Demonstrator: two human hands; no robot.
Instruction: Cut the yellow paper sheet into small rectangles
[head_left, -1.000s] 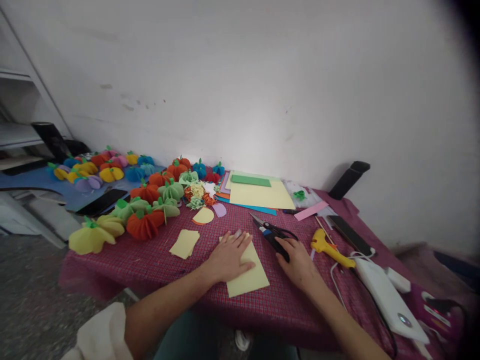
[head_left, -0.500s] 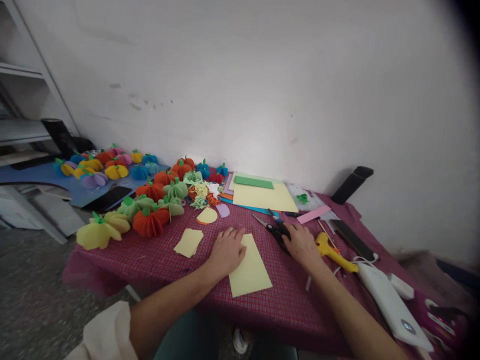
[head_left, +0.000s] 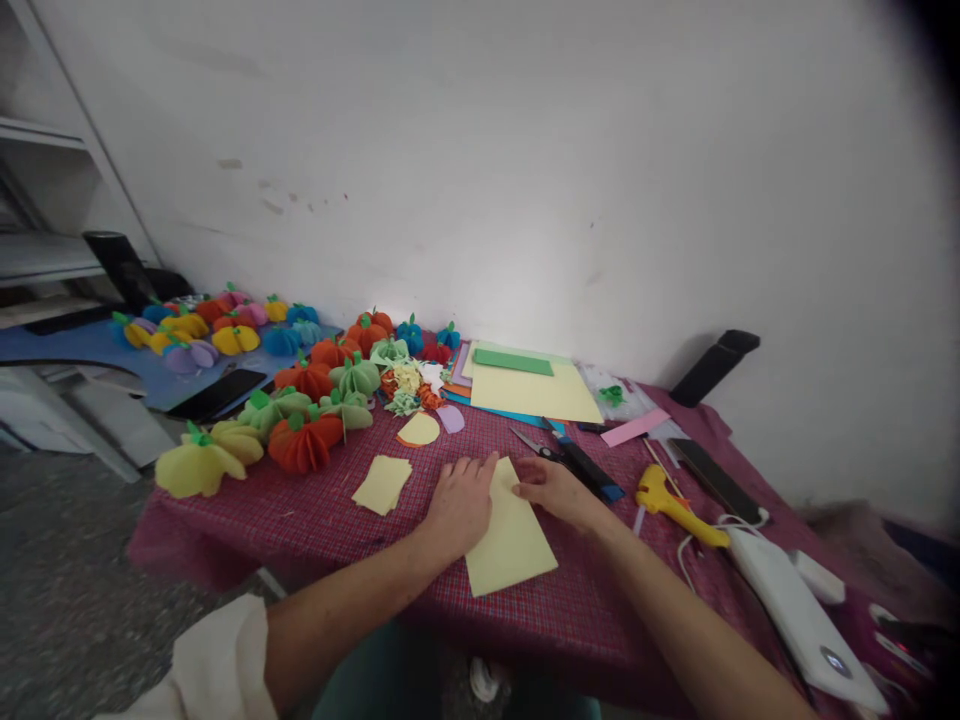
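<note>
My left hand (head_left: 461, 507) lies on the left side of a pale yellow paper sheet (head_left: 510, 555), its fingers stretched forward. At the sheet's right edge is my right hand (head_left: 559, 492), with thumb and fingers apart, touching or almost touching the paper. Just beyond the right hand are scissors (head_left: 546, 453) with dark handles and a black-and-blue box cutter (head_left: 589, 470). To the left rests a small stack of pale yellow paper pieces (head_left: 382, 484). Rounded yellow (head_left: 420, 429) and lilac (head_left: 451, 418) paper cut-outs lie behind it.
Several folded-paper pumpkins (head_left: 304, 440) line the left of the checked cloth (head_left: 420, 610). Large coloured sheets (head_left: 525, 395) sit at the back, beside paper scraps (head_left: 409, 385). On the right are a yellow glue gun (head_left: 664, 495), a pink strip (head_left: 634, 427) and a white device (head_left: 802, 620).
My right hand has left the box cutter and scissors and moved left to the yellow sheet's edge. The cutter now shows in full. My left hand stays on the sheet.
</note>
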